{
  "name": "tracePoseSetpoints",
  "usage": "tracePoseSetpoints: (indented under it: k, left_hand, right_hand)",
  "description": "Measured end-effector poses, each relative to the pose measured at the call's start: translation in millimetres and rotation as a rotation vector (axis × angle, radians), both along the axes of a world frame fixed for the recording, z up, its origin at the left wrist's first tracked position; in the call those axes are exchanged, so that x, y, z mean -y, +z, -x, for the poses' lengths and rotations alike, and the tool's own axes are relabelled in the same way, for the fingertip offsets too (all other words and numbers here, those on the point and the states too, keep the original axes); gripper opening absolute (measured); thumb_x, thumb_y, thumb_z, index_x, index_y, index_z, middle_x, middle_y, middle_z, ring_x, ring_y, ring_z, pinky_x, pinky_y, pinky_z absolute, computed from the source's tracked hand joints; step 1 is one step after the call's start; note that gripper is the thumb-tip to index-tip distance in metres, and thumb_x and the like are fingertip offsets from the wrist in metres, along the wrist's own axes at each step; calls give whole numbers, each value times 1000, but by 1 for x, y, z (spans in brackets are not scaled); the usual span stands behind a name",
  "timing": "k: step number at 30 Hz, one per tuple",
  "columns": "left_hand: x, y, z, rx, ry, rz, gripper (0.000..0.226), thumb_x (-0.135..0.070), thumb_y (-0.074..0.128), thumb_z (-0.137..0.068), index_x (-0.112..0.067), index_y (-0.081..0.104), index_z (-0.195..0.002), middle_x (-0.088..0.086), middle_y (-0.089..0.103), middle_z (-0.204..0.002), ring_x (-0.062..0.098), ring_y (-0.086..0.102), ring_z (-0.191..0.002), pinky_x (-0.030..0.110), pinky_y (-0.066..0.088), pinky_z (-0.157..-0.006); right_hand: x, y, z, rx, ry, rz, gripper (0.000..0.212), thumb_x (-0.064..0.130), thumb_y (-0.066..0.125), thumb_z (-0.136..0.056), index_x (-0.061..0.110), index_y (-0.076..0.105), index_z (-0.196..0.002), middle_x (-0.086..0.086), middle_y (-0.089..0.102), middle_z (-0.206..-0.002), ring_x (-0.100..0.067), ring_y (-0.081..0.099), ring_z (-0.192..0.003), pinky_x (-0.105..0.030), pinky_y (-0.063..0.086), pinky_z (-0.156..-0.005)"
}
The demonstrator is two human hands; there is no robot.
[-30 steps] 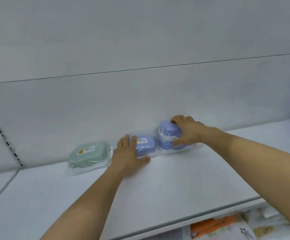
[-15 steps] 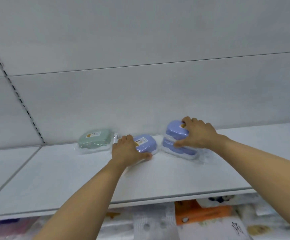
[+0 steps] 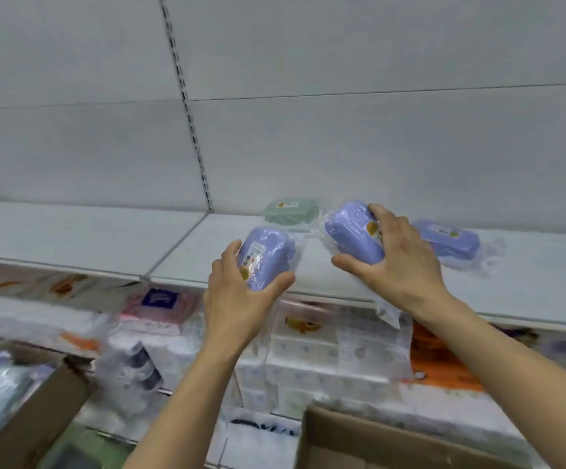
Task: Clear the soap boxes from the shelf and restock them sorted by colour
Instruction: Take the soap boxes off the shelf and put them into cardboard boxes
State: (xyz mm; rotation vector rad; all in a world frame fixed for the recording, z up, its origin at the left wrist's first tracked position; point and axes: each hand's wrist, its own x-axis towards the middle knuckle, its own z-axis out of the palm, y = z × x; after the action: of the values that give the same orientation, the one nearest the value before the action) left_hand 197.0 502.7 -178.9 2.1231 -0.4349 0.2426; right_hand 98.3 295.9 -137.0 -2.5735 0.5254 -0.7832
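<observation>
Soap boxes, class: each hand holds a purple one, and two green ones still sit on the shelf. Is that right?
Not quite. The head view shows only one green soap box on the shelf; the other is purple. Each hand does hold a purple one.

Both forearms are bare to the frame edge, and the hands wear no gloves, rings or watch

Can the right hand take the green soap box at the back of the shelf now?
Probably not yet. The right hand already holds a purple soap box in its grip. The green soap box lies uncovered on the shelf, so the path looks free once that hand is emptied.
</observation>
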Motion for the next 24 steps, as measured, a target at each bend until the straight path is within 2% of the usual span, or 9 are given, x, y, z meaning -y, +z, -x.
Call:
tracePoseSetpoints:
  k: [3,6,10,15,19,24]
  left_hand:
    - [-83,-5,1,-6,42,68,110,-81,62,-53,-33,29,-146,-13,39,-134,12,47,-121,46,42,-105]
    - [-180,-11,-12,34,122,-20,103,-80,65,-56,-35,32,-143,-15,39,-126,15,48,-119,45,44,-102]
    - [-307,-22,-39,4,200,-48,98,-82,64,-58,-41,30,-140,-8,44,-133,18,50,-120,48,45,-101]
    - [-444,-40,-66,-63,249,-152,105,-85,56,-56,-33,30,-143,-8,42,-142,15,44,-130,45,42,-105]
    - [-533,-60,-90,-170,308,-144,106,-84,57,-57,-35,28,-146,-10,38,-148,13,43,-132,45,41,-106]
    - [-616,-85,-127,-246,397,-124,102,-81,60,-60,-39,27,-146,-9,34,-151,16,44,-132,45,42,-106]
  right_hand:
    - [-71,-13,-16,-10,73,-70,89,75,58,-72,32,28,-144,4,49,-128,-22,48,-113,-41,42,-92]
    - [-160,-30,-43,-10,159,-133,86,74,58,-73,34,29,-144,11,49,-124,-18,47,-112,-38,41,-91]
    - [-281,-46,-84,-10,241,-187,83,71,60,-75,31,32,-143,9,50,-129,-18,47,-115,-38,43,-91]
    - [-412,-68,-141,-56,304,-254,77,62,64,-74,32,35,-138,7,49,-133,-21,46,-120,-43,43,-95]
    - [-492,-84,-187,-159,369,-256,76,58,65,-75,31,33,-139,3,48,-133,-21,45,-118,-38,41,-88]
    - [-569,-104,-259,-291,445,-242,83,61,63,-74,24,30,-142,1,47,-139,-23,49,-119,-42,47,-90]
